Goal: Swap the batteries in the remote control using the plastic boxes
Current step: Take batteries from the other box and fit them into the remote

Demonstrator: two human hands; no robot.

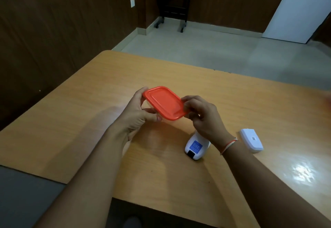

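Orange-lidded plastic box (164,102) held above the wooden table (232,102), left hand (138,113) gripping its far end, right hand (202,116) pinching the lid's near corner. Remote control (196,147) lies below the right wrist, its white battery cover (251,140) just beside.

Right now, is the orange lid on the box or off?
On: the orange lid still covers the box, held above the table between left hand and right hand.

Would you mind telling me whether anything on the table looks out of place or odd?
Only the remote: it lies back up with its battery bay open, and the white cover lies apart to its right. That fits a battery swap. Both hands, left and right, hold the orange-lidded box. Nothing is spilled.
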